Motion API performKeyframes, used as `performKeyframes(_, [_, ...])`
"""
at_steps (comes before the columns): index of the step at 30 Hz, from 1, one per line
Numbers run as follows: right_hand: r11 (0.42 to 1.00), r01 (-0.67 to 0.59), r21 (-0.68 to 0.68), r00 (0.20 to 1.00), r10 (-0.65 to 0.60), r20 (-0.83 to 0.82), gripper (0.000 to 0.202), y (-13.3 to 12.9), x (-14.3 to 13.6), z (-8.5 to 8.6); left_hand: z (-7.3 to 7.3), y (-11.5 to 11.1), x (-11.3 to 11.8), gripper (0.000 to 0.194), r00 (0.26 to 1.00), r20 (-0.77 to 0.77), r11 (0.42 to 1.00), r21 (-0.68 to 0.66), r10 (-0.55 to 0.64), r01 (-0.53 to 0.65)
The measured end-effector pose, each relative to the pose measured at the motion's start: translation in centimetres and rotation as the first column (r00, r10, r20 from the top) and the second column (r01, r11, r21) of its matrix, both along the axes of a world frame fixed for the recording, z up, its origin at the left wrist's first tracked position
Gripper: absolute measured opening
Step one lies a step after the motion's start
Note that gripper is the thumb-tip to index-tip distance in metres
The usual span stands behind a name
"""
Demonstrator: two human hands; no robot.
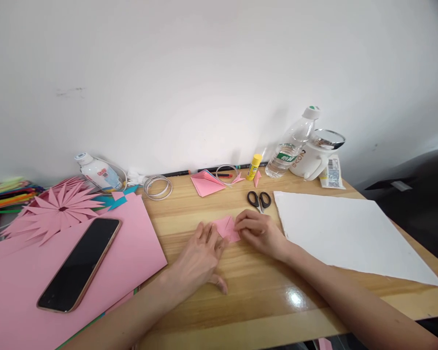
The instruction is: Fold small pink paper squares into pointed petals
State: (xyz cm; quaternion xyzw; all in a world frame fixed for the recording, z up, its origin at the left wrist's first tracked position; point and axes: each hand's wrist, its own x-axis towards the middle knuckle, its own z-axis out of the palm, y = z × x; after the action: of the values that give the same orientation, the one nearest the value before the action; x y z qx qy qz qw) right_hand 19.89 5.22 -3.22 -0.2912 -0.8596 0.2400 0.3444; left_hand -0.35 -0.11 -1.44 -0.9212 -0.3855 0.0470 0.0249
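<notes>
A small pink paper square (pixel 227 227) with a crease lies on the wooden table between my hands. My left hand (pixel 203 248) rests on its left side, fingertips on the paper and the thumb stretched out over the wood. At the right edge of the square, my right hand (pixel 259 232) has its fingers curled together in a pinch on the paper. Black-handled scissors (pixel 260 200) lie just behind my right hand. Farther back are a folded pink paper stack (pixel 206 183) and a yellow glue stick (pixel 254 167).
A phone (pixel 79 265) lies on large pink sheets (pixel 138 233) at left, near a pink paper star (pixel 63 209). White board (pixel 350 233) covers the right side. A water bottle (pixel 294 143), a mug (pixel 310 160) and tape rolls (pixel 158 187) stand or lie along the wall.
</notes>
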Motion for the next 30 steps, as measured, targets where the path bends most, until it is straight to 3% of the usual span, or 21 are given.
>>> performKeyframes(3, [0.994,0.102,0.049,0.995,-0.102,-0.005,0.026,0.4,-0.1,-0.4,0.4,0.2,-0.5,0.088,0.999,0.034,1.000,0.002,-0.014,0.014])
performKeyframes(6, [0.994,-0.024,0.105,0.997,0.015,0.081,0.026,0.3,-0.3,-0.4,0.9,0.3,-0.9,0.065,0.997,0.055,0.998,0.005,-0.055,0.055])
performKeyframes(10, [0.969,-0.177,0.172,0.973,0.146,0.180,0.018,-0.2,-0.8,-0.1,1.7,0.4,-1.2,0.057,0.993,0.072,0.995,-0.007,-0.094,0.095])
performKeyframes(18, [0.970,-0.208,0.129,0.957,0.175,0.230,0.019,-0.5,-1.3,0.0,3.0,0.6,-1.9,0.038,0.987,0.136,0.986,-0.129,-0.085,0.103])
performKeyframes(21, [0.983,-0.149,0.106,0.975,0.129,0.179,0.022,-0.8,-1.6,-0.2,3.0,0.4,-2.1,0.026,0.982,0.184,0.982,-0.171,-0.049,0.081])
performKeyframes(24, [0.995,0.008,0.099,0.988,-0.024,0.154,0.030,-0.9,-1.5,-0.6,2.3,-0.3,-1.6,0.025,0.980,0.201,0.993,-0.117,0.003,0.021])
performKeyframes(27, [0.988,0.128,0.085,0.972,-0.143,0.188,0.028,-0.8,-1.4,-0.8,1.1,-1.0,-0.9,0.032,0.975,0.221,0.998,-0.050,-0.012,0.024])
performKeyframes(30, [0.986,0.159,0.053,0.963,-0.167,0.211,0.020,-0.8,-1.4,-0.7,0.3,-0.9,-0.8,0.029,0.956,0.289,0.998,0.003,-0.057,0.059])
